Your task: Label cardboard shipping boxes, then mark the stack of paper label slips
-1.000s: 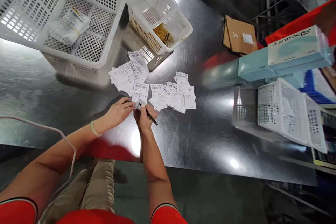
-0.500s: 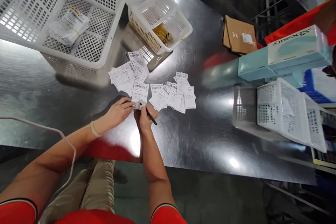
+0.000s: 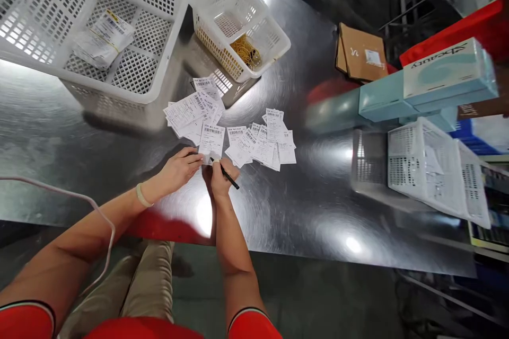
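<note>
A black pen (image 3: 229,175) is gripped in my right hand (image 3: 221,178), its tip on the lower part of a printed barcode slip (image 3: 211,140). My left hand (image 3: 178,168) lies flat with its fingers stretched out. Its fingertips touch the lower left edge of that same slip; a small dark spot between the fingers is too small to name. Left of the slip lies a fanned pile of similar slips (image 3: 186,112). Another spread of overlapping slips (image 3: 261,143) lies to the right on the metal table (image 3: 302,206).
A large white basket (image 3: 167,71) holds a banded bundle of papers (image 3: 104,39). Beside it, a smaller basket (image 3: 274,45) contains yellow rubber bands (image 3: 246,52). Cardboard (image 3: 363,53), light-blue boxes (image 3: 441,74) and white baskets (image 3: 441,169) stand right. A cable (image 3: 95,204) hangs over my left arm.
My hands, the pen and the slips stay almost in place; the view shifts slightly. At the far right, a co-worker's red clothing has moved, and a dark hand-like shape at the edge is gone.
</note>
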